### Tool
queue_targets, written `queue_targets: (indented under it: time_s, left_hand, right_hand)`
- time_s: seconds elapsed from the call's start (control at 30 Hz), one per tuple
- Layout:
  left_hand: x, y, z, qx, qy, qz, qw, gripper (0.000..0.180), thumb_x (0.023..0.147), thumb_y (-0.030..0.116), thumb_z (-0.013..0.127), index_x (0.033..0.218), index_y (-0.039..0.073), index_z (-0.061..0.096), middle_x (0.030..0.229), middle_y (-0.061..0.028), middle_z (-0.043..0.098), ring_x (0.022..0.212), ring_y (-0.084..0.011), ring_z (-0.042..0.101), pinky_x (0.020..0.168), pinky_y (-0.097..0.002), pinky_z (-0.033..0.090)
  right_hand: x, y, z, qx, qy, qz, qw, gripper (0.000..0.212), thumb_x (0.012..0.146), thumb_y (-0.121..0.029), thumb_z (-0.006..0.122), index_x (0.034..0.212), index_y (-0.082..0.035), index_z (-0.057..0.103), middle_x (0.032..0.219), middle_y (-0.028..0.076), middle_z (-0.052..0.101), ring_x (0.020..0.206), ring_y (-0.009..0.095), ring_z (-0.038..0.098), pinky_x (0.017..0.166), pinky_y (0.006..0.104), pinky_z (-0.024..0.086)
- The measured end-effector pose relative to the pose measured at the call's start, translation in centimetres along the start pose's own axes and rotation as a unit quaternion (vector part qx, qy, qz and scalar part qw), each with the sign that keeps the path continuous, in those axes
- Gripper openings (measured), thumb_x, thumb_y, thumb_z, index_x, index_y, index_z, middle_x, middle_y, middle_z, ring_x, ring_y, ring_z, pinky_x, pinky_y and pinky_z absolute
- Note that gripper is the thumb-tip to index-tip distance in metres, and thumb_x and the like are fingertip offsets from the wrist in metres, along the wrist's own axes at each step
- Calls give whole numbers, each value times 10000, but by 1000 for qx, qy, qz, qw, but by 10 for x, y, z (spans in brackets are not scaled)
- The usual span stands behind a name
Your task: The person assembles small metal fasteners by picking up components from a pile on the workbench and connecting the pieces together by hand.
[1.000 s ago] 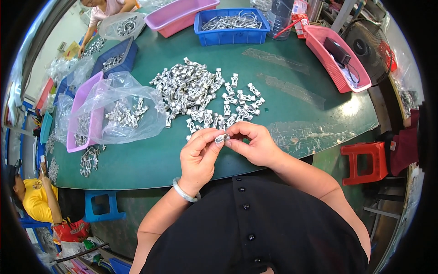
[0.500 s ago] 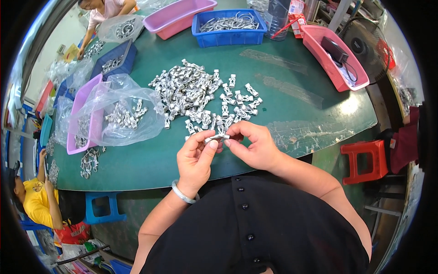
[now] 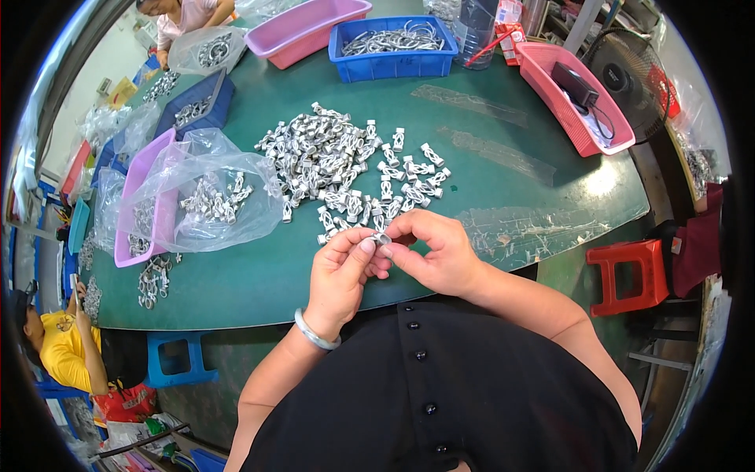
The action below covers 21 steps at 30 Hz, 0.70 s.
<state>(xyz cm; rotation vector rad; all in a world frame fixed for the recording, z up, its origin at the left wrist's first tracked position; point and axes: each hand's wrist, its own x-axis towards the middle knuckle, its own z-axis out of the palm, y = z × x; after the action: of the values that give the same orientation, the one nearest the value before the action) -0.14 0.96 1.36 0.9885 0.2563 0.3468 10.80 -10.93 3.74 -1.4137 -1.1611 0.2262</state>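
My left hand (image 3: 340,275) and my right hand (image 3: 436,253) meet at the near edge of the green table (image 3: 503,181). Together their fingertips pinch one small silver metal part (image 3: 382,238). A bangle circles my left wrist. Just beyond my hands lies a spread heap of several similar silver parts (image 3: 338,169). To the left, a clear plastic bag (image 3: 208,197) with more parts rests partly over a pink tray (image 3: 135,212).
A blue bin of metal rings (image 3: 393,46), a pink bin (image 3: 303,27) and a pink tray with a black device (image 3: 582,98) line the far side. Another person (image 3: 185,12) works at the far left; a person in yellow (image 3: 55,346) sits low left. A red stool (image 3: 629,271) stands right.
My hands stay together at the table edge, fingers shifting slightly on the small part. Nothing else has moved.
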Motion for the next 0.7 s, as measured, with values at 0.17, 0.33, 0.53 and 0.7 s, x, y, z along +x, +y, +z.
queue_targets:
  time_s: [0.17, 0.33, 0.53, 0.7]
  left_hand:
    - [1, 0, -1, -94, -28, -69, 993, 141, 881, 96, 459, 950, 5, 541, 792, -64, 595, 650, -120, 572, 574, -231, 471]
    - [2, -1, -1, -86, -26, -60, 994, 129, 870, 96, 486, 950, 15, 545, 786, -49, 591, 640, -101, 554, 567, -217, 453]
    - [1, 2, 4, 171, 38, 88, 981, 134, 817, 27, 549, 949, 6, 540, 806, -23, 577, 651, -50, 513, 579, -170, 417]
    - [0, 3, 9, 177, 36, 110, 977, 177, 780, -17, 585, 951, 3, 542, 810, 3, 555, 689, -27, 485, 605, -152, 396]
  right_hand:
    - [1, 0, 0, -5, -3, -11, 1000, 137, 706, -13, 630, 818, -10, 551, 731, 84, 566, 625, 181, 576, 571, 270, 458]
    - [2, 0, 1, -8, -3, -16, 1000, 135, 710, -17, 632, 821, -16, 555, 718, 75, 567, 618, 164, 573, 556, 261, 454]
    - [-4, 11, -2, 56, -37, 120, 991, 91, 769, -37, 594, 834, 1, 544, 713, 19, 567, 625, 67, 538, 544, 209, 436]
    - [-6, 18, 0, 263, -61, 295, 917, 80, 807, -72, 565, 858, -13, 551, 727, 3, 565, 641, 52, 524, 573, 190, 432]
